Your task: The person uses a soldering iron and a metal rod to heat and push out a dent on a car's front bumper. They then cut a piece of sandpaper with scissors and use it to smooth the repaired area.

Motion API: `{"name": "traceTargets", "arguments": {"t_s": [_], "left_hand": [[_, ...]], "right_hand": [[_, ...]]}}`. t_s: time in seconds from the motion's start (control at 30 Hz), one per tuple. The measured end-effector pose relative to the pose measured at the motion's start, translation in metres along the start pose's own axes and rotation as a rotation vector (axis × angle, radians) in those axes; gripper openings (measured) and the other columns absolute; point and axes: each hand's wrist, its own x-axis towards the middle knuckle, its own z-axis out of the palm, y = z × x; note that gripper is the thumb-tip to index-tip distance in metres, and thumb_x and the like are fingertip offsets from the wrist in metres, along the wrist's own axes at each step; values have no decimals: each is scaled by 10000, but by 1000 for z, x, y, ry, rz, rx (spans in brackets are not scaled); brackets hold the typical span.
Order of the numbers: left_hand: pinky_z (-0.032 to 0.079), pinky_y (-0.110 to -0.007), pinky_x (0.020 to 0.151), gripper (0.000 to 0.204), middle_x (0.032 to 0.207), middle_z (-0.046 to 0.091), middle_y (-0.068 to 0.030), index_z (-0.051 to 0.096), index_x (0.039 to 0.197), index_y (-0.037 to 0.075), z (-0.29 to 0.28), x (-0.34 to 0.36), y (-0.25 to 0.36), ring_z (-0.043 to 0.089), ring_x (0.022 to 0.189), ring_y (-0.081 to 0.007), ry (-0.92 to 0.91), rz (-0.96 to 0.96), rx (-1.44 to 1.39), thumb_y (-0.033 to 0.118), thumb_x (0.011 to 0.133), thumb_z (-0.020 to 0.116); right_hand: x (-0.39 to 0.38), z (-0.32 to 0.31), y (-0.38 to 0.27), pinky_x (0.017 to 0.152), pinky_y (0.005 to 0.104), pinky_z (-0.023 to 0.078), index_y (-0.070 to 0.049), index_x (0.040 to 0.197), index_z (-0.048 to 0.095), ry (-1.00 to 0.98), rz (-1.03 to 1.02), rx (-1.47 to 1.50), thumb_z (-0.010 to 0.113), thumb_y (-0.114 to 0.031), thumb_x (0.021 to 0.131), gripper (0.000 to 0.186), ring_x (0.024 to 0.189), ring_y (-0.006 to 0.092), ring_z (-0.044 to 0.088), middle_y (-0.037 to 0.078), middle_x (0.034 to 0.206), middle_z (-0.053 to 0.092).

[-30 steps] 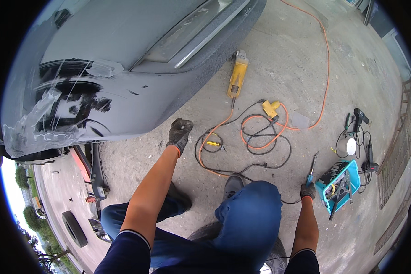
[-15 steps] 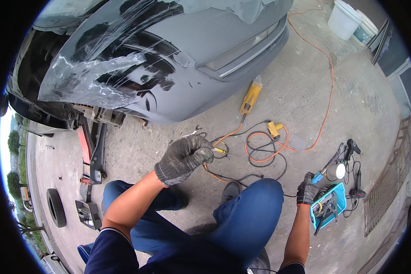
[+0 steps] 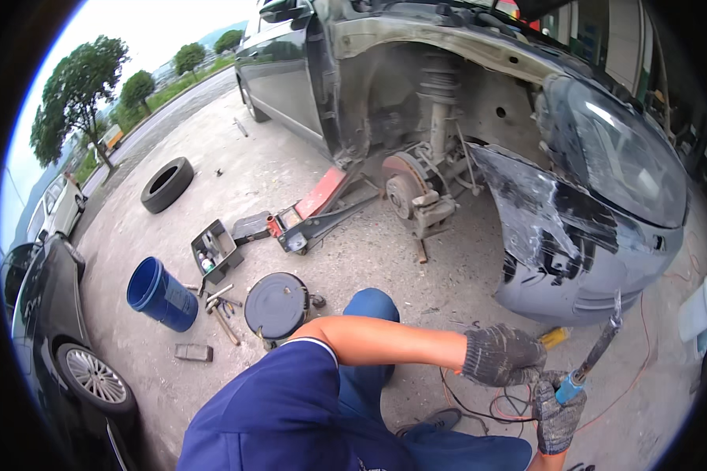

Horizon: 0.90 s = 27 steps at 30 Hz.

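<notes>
My right hand [image 3: 558, 416], in a dark grey knit glove, is wrapped round the blue handle of a long tool that looks like a hot-air welding gun [image 3: 599, 350]. Its metal barrel slants up and away to the right, toward the grey car bumper [image 3: 617, 275]. Close beside it, my gloved left hand [image 3: 504, 357] has its fingers curled closed near the tool's handle. What those fingers hold, if anything, is hidden. The bumper carries black bare patches and whitish scraped filler. Below the hands, cables [image 3: 511, 404] lie on the concrete.
An exposed brake disc [image 3: 407, 184] and a red floor jack [image 3: 322, 195] stand ahead. Leftward are a round black-topped container [image 3: 276, 304], a blue bucket [image 3: 162, 294], an open toolbox [image 3: 217, 253], a hammer [image 3: 226, 322] and a loose tyre [image 3: 167, 185]. At right is a white bucket [image 3: 701, 310].
My view has swung left and up, bringing the wheel well into sight. My right hand has lifted the blue-handled tool from the turquoise basket, and my two hands have come together.
</notes>
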Motion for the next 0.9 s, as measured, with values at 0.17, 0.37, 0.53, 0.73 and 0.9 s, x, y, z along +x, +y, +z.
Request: {"name": "traceTargets", "arguments": {"t_s": [0.17, 0.37, 0.53, 0.73, 0.9], "left_hand": [[486, -475, 652, 180, 818, 621, -165, 600, 873, 59, -24, -42, 10, 624, 765, -368, 145, -63, 90, 232, 829, 580], [496, -453, 651, 193, 790, 649, -177, 635, 758, 50, -14, -41, -6, 633, 775, -395, 216, -185, 134, 240, 725, 620], [498, -404, 720, 397, 899, 670, -156, 629, 885, 31, -48, -57, -10, 638, 831, -352, 275, -262, -268, 401, 755, 691], [505, -372, 888, 675, 1067, 613, -167, 410, 1368, 10, -123, -70, -40, 626, 1010, -284, 740, -207, -58, 349, 861, 699], [461, -356, 953, 522, 1232, 571, -141, 528, 1271, 7, -171, -48, -97, 579, 1113, -239, 769, -208, 201, 190, 831, 740]], "right_hand": [[5, 29, -42, 523, 342, 412, -27, 870, 618, -109, -243, -220, 657, -217, 886, 194, 574, 205, 517, 92, 684, 575], [8, 47, -85, 612, 367, 447, -26, 927, 640, -102, -340, -303, 619, -202, 914, 178, 675, 230, 558, 105, 778, 621], [30, 26, -47, 637, 375, 477, -55, 1034, 649, -152, -351, -396, 591, -158, 914, 168, 727, 245, 600, 106, 831, 651], [60, 8, -56, 380, 242, 326, -61, 949, 559, 132, 122, 227, 677, -185, 856, 195, 436, 82, 437, -16, 610, 490], [83, -14, -69, 404, 235, 362, -36, 967, 580, 180, 151, 277, 713, -172, 825, 237, 461, 99, 473, 11, 652, 546]]}}
